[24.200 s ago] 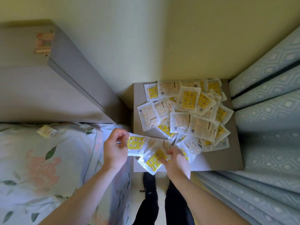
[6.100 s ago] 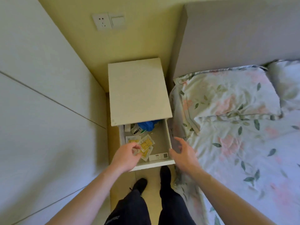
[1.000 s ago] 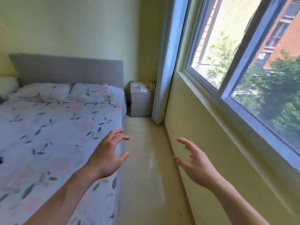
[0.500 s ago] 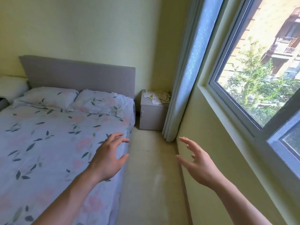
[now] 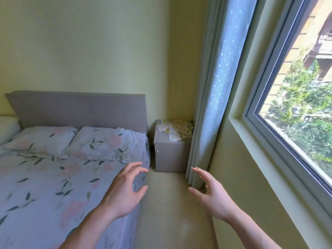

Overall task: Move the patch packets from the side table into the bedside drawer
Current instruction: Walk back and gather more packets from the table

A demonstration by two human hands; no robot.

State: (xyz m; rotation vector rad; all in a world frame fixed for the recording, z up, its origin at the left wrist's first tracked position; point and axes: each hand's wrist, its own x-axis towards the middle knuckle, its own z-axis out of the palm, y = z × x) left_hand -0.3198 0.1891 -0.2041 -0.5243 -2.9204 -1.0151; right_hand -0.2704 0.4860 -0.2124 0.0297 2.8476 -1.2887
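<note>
Packets (image 5: pixel 175 129) heaped on table (image 5: pixel 171 155), back right corner of its top. Left hand (image 5: pixel 125 192) and right hand (image 5: pixel 212 195) well short of table, fingers spread, holding nothing. Likely light, floppy, slick film; pinch edges, grab several.

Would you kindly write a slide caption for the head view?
Both empty hands, left and right, reach toward patch packets piled on the grey side table between bed and curtain.

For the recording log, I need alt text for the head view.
Two empty hands, left hand and right hand, reach forward with spread fingers toward a grey side table heaped with patch packets, standing between a floral bed and a curtain.
</note>
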